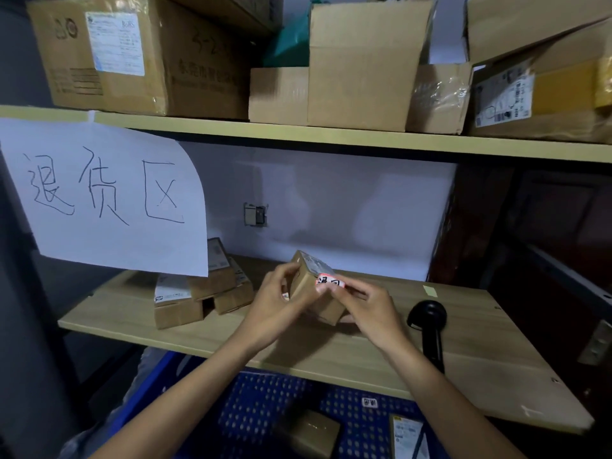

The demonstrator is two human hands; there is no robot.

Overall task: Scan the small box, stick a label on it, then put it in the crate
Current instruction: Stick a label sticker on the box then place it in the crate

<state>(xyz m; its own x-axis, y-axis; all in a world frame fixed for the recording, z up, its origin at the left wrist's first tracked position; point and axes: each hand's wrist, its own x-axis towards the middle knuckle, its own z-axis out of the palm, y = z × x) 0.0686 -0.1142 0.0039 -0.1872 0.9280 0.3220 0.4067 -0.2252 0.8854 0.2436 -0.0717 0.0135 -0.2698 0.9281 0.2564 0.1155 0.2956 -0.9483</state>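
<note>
Leftmost, a paper sign point(99, 193) is hanging from the upper shelf edge, with stacked boxes point(202, 289) sitting behind it. Centrally, the left hand point(281, 303) is gripping the small box point(314, 293), tilted above the shelf point(480, 342), while the right hand point(367, 313) is pinching a red-bordered label point(331, 282) against it. Rightward, a black scanner point(429, 323) is lying on the shelf. Below, a blue crate point(265, 402) is holding other boxes.

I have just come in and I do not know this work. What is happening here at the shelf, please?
A person holds a small box above the wooden shelf. The left hand steadies it, and the right hand presses a red-edged label onto it. The black scanner lies on the shelf. The blue crate below already holds boxes.
</note>
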